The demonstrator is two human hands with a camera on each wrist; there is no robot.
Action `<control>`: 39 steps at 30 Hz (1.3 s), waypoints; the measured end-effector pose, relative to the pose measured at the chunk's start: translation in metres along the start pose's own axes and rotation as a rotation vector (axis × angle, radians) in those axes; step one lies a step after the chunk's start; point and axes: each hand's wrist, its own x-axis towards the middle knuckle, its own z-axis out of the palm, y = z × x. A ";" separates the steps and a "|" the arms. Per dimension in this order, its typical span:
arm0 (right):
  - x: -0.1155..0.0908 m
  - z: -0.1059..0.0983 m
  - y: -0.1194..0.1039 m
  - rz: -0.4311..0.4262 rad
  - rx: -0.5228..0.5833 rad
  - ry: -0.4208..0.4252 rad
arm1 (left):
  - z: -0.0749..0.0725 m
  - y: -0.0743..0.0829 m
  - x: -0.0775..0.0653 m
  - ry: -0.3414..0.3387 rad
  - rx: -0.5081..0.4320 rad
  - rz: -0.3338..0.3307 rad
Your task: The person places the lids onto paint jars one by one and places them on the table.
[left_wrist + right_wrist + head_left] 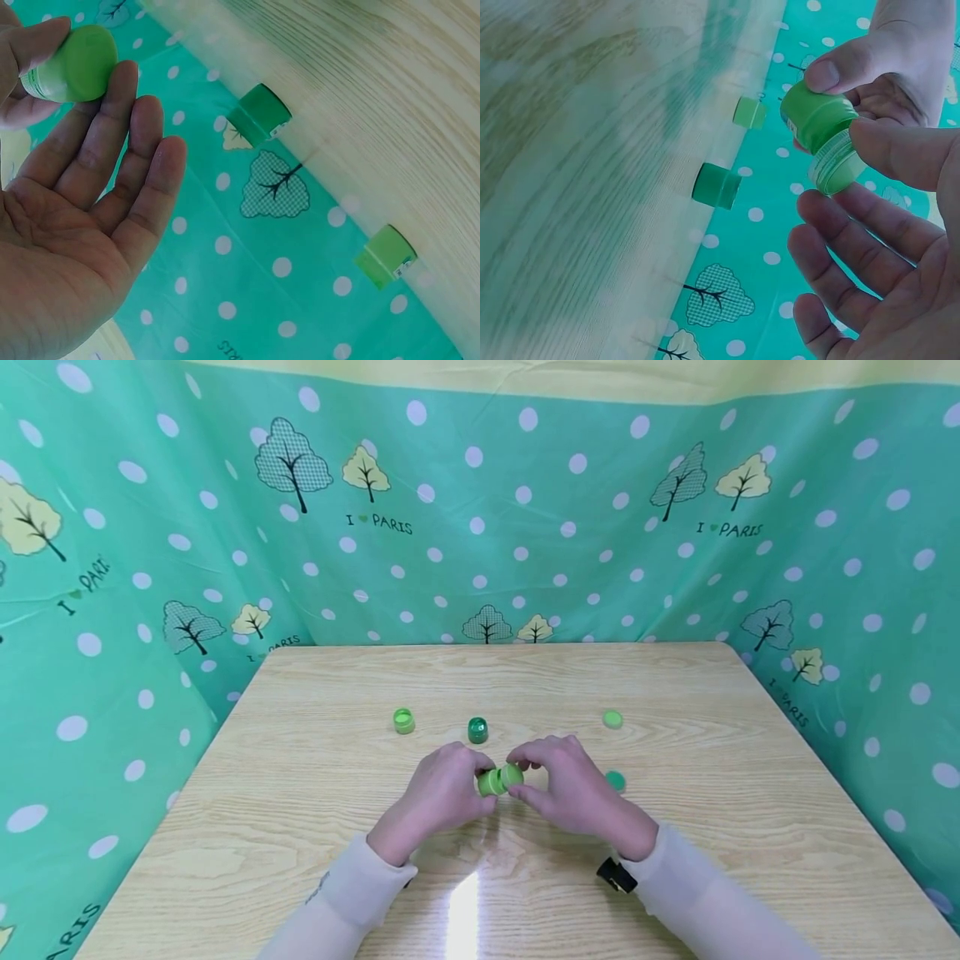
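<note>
Head view: the held jar (489, 783), light green, is sitting between left thumb and fingers; the left hand (446, 785) is pinching it. The right hand (566, 785) is pinching the held lid (513, 776) at its mouth; whether the two are threaded, cannot tell. Beyond, a lime jar (403, 721) and a dark green jar (477, 730) are standing open on the table (322, 777). A pale green lid (612, 719) and a teal lid (615, 781) are lying to the right, the latter just beside the right hand. Both forearms are reaching in from the near edge.

Left wrist view: the held jar is resting at thumb and foremost fingers; ring and little fingers are extending clear of it.

Right wrist view: the held lid is tilting between right thumb and fingertips; the remaining fingers are spreading below.
</note>
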 end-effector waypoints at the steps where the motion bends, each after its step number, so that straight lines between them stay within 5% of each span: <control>1: 0.000 0.000 0.000 -0.003 0.002 0.002 | 0.000 0.000 0.000 0.000 -0.001 -0.001; 39: 0.002 0.011 0.001 -0.037 0.057 -0.004 | 0.004 -0.004 0.002 0.026 -0.008 0.024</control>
